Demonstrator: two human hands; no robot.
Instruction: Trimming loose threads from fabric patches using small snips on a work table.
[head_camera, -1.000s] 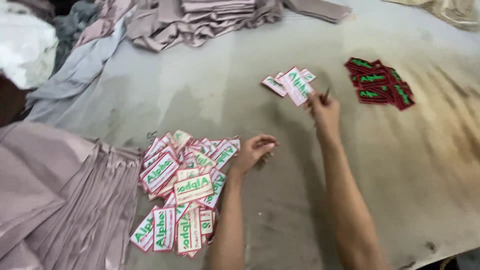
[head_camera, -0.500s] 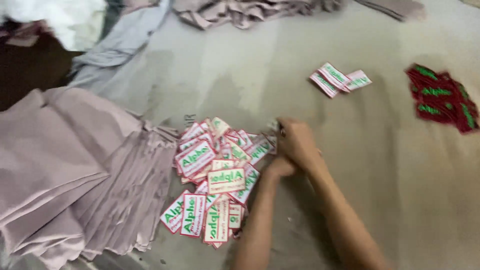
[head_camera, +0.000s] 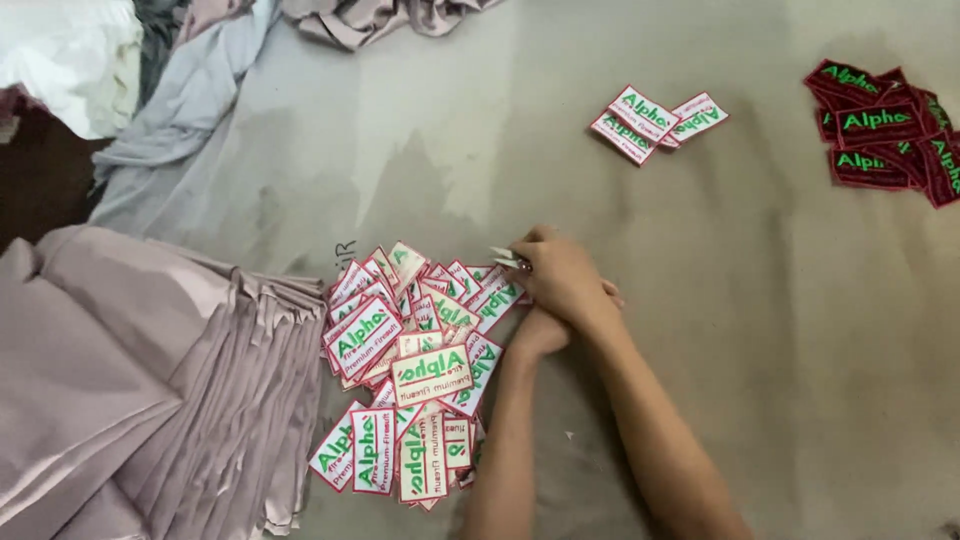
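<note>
Right hand pinched shut on small snips, blades poking left over the top of the white patch pile. Left hand tucked under the right wrist, touching the pile's right side; fingers hidden, grip impossible to tell.

Grey table under everything. Stack of folded mauve cloth at the left edge, just beside the pile. Pale blue cloth toward the far left corner, white cloth beyond it. More mauve cloth bunched at the far edge. Pile itself near the middle of the near edge: white patches, red borders, green lettering, fanned and overlapping. Dark red patches at the far right edge. Few white patches set apart, between the hands and the dark red ones.
</note>
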